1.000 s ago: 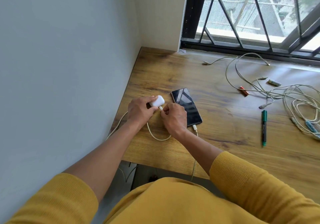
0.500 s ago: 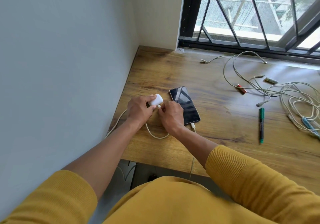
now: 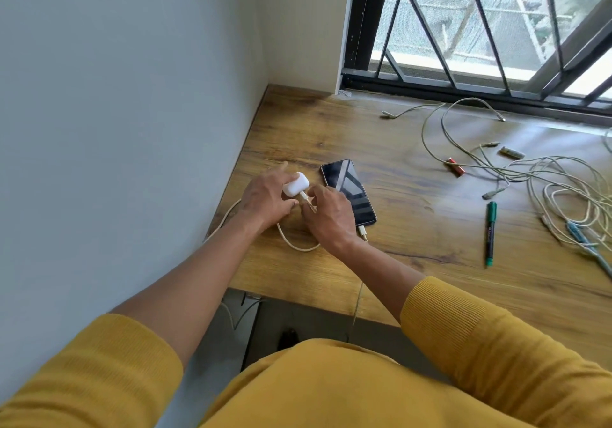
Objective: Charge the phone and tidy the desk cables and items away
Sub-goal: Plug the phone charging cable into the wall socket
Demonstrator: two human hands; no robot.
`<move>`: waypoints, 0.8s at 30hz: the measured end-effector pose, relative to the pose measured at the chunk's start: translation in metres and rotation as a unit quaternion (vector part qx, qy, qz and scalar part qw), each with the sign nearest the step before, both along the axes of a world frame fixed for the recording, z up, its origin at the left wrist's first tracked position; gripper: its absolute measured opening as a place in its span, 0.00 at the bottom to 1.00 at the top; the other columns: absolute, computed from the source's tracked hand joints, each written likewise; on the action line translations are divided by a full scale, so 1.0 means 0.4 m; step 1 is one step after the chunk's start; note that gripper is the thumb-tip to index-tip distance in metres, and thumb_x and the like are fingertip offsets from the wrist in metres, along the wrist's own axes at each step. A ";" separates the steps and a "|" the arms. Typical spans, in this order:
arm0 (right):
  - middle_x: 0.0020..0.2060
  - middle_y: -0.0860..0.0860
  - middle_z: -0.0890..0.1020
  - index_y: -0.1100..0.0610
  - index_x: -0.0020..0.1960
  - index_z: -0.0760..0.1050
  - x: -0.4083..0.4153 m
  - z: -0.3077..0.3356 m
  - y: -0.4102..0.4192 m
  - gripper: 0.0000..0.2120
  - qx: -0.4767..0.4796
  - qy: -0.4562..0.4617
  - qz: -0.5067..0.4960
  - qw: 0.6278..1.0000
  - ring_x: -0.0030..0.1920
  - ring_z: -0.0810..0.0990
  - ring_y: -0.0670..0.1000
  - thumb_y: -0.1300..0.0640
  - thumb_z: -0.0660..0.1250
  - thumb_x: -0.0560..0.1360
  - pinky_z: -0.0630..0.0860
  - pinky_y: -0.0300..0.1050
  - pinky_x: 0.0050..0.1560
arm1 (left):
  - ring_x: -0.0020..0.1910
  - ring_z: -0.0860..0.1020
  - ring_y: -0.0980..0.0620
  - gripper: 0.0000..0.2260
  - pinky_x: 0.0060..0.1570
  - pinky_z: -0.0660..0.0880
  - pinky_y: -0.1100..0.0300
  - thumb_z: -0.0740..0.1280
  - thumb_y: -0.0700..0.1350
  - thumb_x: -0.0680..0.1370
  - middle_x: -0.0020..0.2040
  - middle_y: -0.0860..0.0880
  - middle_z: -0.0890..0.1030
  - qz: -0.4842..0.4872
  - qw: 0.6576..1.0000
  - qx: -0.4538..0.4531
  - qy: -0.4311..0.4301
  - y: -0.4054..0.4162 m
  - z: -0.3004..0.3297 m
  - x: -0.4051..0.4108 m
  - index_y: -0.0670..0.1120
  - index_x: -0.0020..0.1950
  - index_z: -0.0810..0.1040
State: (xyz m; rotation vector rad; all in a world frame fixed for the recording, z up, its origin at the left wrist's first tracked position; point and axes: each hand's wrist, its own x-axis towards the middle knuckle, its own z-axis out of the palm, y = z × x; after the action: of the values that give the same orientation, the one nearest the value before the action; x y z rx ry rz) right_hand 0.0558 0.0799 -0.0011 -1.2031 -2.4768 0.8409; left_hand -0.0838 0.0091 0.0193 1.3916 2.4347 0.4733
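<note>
**Phone on the desk, cable at the white case**

Your phone [image 3: 348, 191] lies flat and screen-up on the wooden desk [image 3: 414, 238], just right of your hands, with a pale plug [image 3: 363, 231] at its near end; whether that plug is fully seated you cannot tell from here. Your left hand [image 3: 265, 199] grips a small white case [image 3: 295, 184], thumb and fingers curled round it with the forefinger stretched out past it; your right hand [image 3: 329, 215] pinches the connector [image 3: 306, 199] of a pale cable [image 3: 294, 243] at the case's near end, its fingers partly covering the phone's near left edge. That cable loops on the desk below both wrists and runs off the left edge by the wall [image 3: 126, 129].

Further right, well apart from the phone, a green marker [image 3: 490, 232] lies lengthwise toward you; beyond it sit a red battery [image 3: 455, 166] and a pale green battery [image 3: 512, 152], both among a loose tangle of cables [image 3: 559, 192] that spreads to the window frame [image 3: 463, 88]; a blue-tipped item [image 3: 578, 233] lies in the tangle at the far right, too blurred to name.
</note>
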 end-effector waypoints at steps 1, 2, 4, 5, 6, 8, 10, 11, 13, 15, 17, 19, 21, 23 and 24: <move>0.52 0.51 0.83 0.54 0.62 0.80 0.013 0.005 -0.006 0.13 0.013 -0.005 0.004 1.000 0.52 0.81 0.53 0.48 0.69 0.82 0.80 0.51 0.50 | 0.82 0.65 0.46 0.31 0.79 0.64 0.47 0.78 0.47 0.77 0.84 0.49 0.66 0.006 1.000 0.010 -0.010 -0.010 -0.001 0.012 0.54 0.80 0.73; 0.53 0.50 0.83 0.52 0.64 0.79 0.028 0.009 -0.014 0.14 0.023 -0.007 0.008 1.000 0.54 0.80 0.52 0.47 0.69 0.82 0.79 0.51 0.51 | 0.83 0.63 0.47 0.31 0.80 0.63 0.47 0.77 0.46 0.78 0.84 0.50 0.65 0.015 0.999 0.022 -0.018 -0.023 -0.002 0.029 0.53 0.80 0.71; 0.54 0.49 0.83 0.50 0.65 0.77 0.059 0.018 -0.031 0.14 0.031 -0.006 0.011 0.999 0.56 0.79 0.52 0.46 0.68 0.82 0.78 0.49 0.52 | 0.84 0.61 0.48 0.29 0.81 0.62 0.47 0.73 0.46 0.81 0.84 0.51 0.64 0.039 0.998 0.047 -0.026 -0.056 -0.003 0.072 0.53 0.82 0.69; 0.54 0.48 0.82 0.50 0.66 0.77 0.076 0.022 -0.041 0.14 0.033 -0.004 0.013 0.999 0.57 0.79 0.52 0.46 0.68 0.82 0.77 0.49 0.52 | 0.84 0.61 0.47 0.28 0.81 0.62 0.47 0.71 0.45 0.82 0.84 0.51 0.65 0.052 0.996 0.066 -0.021 -0.075 -0.005 0.096 0.52 0.82 0.69; 0.55 0.48 0.82 0.49 0.66 0.77 0.093 0.027 -0.051 0.14 0.035 0.000 0.015 0.999 0.57 0.79 0.51 0.46 0.68 0.82 0.76 0.48 0.52 | 0.83 0.62 0.47 0.26 0.81 0.62 0.47 0.70 0.45 0.83 0.83 0.50 0.67 0.064 0.994 0.092 -0.014 -0.094 -0.008 0.123 0.51 0.81 0.70; 0.56 0.47 0.82 0.49 0.66 0.77 0.126 0.037 -0.076 0.14 0.029 0.014 0.019 0.999 0.59 0.78 0.51 0.47 0.67 0.82 0.74 0.47 0.53 | 0.81 0.66 0.47 0.24 0.80 0.65 0.48 0.69 0.43 0.83 0.81 0.49 0.70 0.096 0.985 0.146 -0.009 -0.134 -0.017 0.176 0.50 0.79 0.73; 0.55 0.46 0.82 0.49 0.65 0.78 0.160 0.048 -0.107 0.13 0.015 0.031 0.027 0.999 0.58 0.78 0.50 0.48 0.66 0.82 0.72 0.46 0.53 | 0.79 0.69 0.49 0.22 0.77 0.65 0.55 0.68 0.41 0.82 0.80 0.49 0.72 0.128 0.975 0.179 -0.011 -0.176 -0.021 0.233 0.49 0.77 0.75; 0.55 0.45 0.82 0.49 0.64 0.78 0.177 0.051 -0.125 0.12 0.014 0.041 0.033 0.999 0.58 0.78 0.50 0.48 0.66 0.82 0.71 0.45 0.53 | 0.79 0.70 0.49 0.21 0.74 0.65 0.57 0.68 0.41 0.82 0.79 0.49 0.73 0.142 0.972 0.188 -0.009 -0.199 -0.020 0.264 0.49 0.76 0.76; 0.53 0.44 0.82 0.49 0.62 0.79 0.214 0.055 -0.162 0.10 0.010 0.065 0.049 0.997 0.57 0.78 0.49 0.50 0.66 0.82 0.68 0.43 0.52 | 0.77 0.72 0.50 0.20 0.72 0.64 0.61 0.68 0.40 0.82 0.77 0.48 0.75 0.165 0.966 0.201 -0.002 -0.250 -0.020 0.326 0.48 0.74 0.78; 0.53 0.44 0.82 0.49 0.60 0.79 0.253 0.050 -0.201 0.09 0.012 0.081 0.067 0.994 0.56 0.78 0.48 0.52 0.65 0.81 0.68 0.41 0.51 | 0.75 0.73 0.52 0.18 0.73 0.64 0.63 0.67 0.40 0.82 0.75 0.49 0.77 0.183 0.960 0.213 0.000 -0.307 -0.029 0.383 0.48 0.72 0.80; 0.53 0.44 0.82 0.49 0.59 0.79 0.288 0.039 -0.240 0.08 0.020 0.091 0.083 0.992 0.55 0.79 0.48 0.54 0.65 0.81 0.71 0.42 0.50 | 0.73 0.75 0.52 0.16 0.73 0.68 0.59 0.67 0.40 0.82 0.72 0.50 0.79 0.199 0.954 0.223 -0.001 -0.364 -0.046 0.434 0.47 0.71 0.81; 0.53 0.45 0.83 0.49 0.58 0.80 0.317 0.027 -0.281 0.08 0.020 0.102 0.094 0.990 0.54 0.79 0.49 0.55 0.65 0.81 0.74 0.44 0.49 | 0.72 0.76 0.52 0.15 0.73 0.70 0.57 0.67 0.41 0.84 0.71 0.51 0.80 0.219 0.951 0.218 0.001 -0.419 -0.064 0.480 0.47 0.70 0.81; 0.52 0.46 0.82 0.50 0.57 0.81 0.342 0.015 -0.323 0.07 0.025 0.119 0.107 0.987 0.51 0.79 0.49 0.57 0.67 0.80 0.75 0.44 0.46 | 0.71 0.76 0.52 0.14 0.72 0.71 0.56 0.67 0.42 0.84 0.71 0.50 0.80 0.239 0.949 0.203 -0.007 -0.470 -0.083 0.519 0.48 0.69 0.82; 0.49 0.46 0.82 0.50 0.54 0.81 0.361 0.005 -0.363 0.07 0.033 0.133 0.116 0.984 0.48 0.78 0.48 0.60 0.68 0.79 0.72 0.40 0.42 | 0.69 0.78 0.51 0.12 0.69 0.75 0.54 0.67 0.40 0.84 0.68 0.49 0.82 0.246 0.950 0.193 -0.013 -0.514 -0.103 0.543 0.47 0.67 0.83; 0.48 0.46 0.81 0.50 0.53 0.82 0.368 0.000 -0.382 0.08 0.035 0.138 0.118 0.983 0.47 0.77 0.47 0.61 0.68 0.78 0.69 0.38 0.40 | 0.67 0.79 0.51 0.12 0.68 0.76 0.53 0.68 0.39 0.83 0.67 0.49 0.82 0.245 0.951 0.189 -0.019 -0.533 -0.114 0.551 0.47 0.64 0.84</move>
State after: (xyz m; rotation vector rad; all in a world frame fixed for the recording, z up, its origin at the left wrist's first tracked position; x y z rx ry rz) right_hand 0.2030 -0.0727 -0.0013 -0.7231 -2.4226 0.9011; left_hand 0.1366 -0.2040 -0.0263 0.8564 2.7507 1.1196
